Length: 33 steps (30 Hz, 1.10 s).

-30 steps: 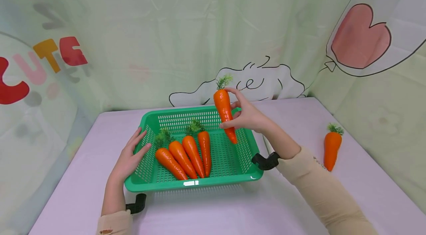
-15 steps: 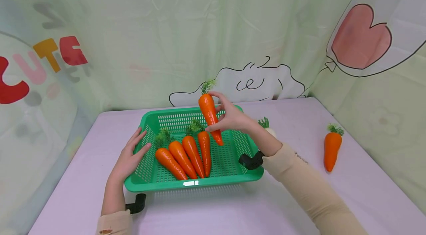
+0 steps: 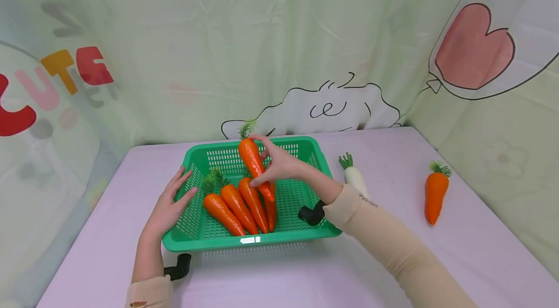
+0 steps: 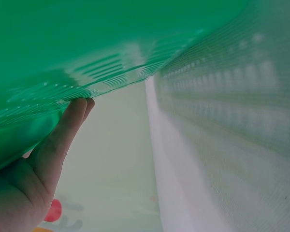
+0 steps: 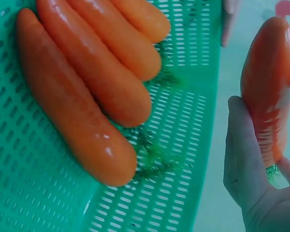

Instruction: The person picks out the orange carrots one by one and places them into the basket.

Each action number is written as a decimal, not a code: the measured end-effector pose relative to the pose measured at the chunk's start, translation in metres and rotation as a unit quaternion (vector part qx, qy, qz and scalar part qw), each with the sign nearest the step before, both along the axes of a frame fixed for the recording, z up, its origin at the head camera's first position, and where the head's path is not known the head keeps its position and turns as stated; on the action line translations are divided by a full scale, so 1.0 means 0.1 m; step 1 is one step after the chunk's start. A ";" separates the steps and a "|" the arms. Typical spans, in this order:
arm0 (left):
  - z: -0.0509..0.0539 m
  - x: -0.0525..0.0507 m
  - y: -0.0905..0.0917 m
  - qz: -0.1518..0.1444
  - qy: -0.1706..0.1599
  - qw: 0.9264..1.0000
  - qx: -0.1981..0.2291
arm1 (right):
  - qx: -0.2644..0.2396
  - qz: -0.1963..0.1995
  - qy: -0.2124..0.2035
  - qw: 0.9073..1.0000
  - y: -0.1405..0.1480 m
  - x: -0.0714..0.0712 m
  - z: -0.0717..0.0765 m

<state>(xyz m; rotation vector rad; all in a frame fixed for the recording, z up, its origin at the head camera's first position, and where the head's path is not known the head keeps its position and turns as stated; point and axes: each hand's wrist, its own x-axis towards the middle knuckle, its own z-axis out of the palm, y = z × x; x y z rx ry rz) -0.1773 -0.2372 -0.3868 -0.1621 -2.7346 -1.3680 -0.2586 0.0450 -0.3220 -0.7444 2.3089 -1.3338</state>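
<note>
My right hand [image 3: 284, 163] holds an orange carrot [image 3: 251, 156] with a green top between thumb and fingers, over the green basket [image 3: 301, 235]. In the right wrist view the same carrot [image 5: 268, 82] hangs apart from the basket's contents. Several more carrots [image 3: 223, 214] lie side by side in the left half of the basket; the raised carrot partly hides the rightmost ones. At the basket's left side, my left hand [image 3: 168, 208] rests against the rim with fingers spread. The left wrist view shows its straight fingers touching the basket wall [image 4: 101, 67].
A white radish [image 3: 355, 181] with green leaves lies on the table right of the basket, partly behind my right forearm. Another carrot [image 3: 435, 198] lies farther right, near the table's edge. Printed curtains [image 3: 174, 46] stand behind and beside the table [image 3: 384, 153].
My right hand has moved left and lower with the carrot, from the basket's right part to above the carrots there. The radish has come into view. My left hand stays put.
</note>
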 end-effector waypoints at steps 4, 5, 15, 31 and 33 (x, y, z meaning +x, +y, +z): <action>0.00 0.00 0.00 0.001 -0.001 1.000 0.002 | 0.013 0.013 -0.001 1.000 -0.10 -0.02 -0.05; 0.00 0.00 0.00 0.001 -0.001 1.000 0.002 | 0.016 0.016 -0.003 1.000 -0.13 -0.02 -0.07; 0.01 0.00 0.00 0.000 -0.005 1.000 0.007 | 0.042 0.063 -0.021 0.997 -0.36 -0.05 -0.24; 0.01 -0.01 0.00 0.000 -0.008 1.000 0.007 | 0.098 0.101 -0.046 0.989 -0.59 0.07 -0.46; 0.01 -0.01 0.00 0.000 -0.007 1.000 0.007 | 0.102 0.104 -0.044 0.988 -0.60 0.07 -0.47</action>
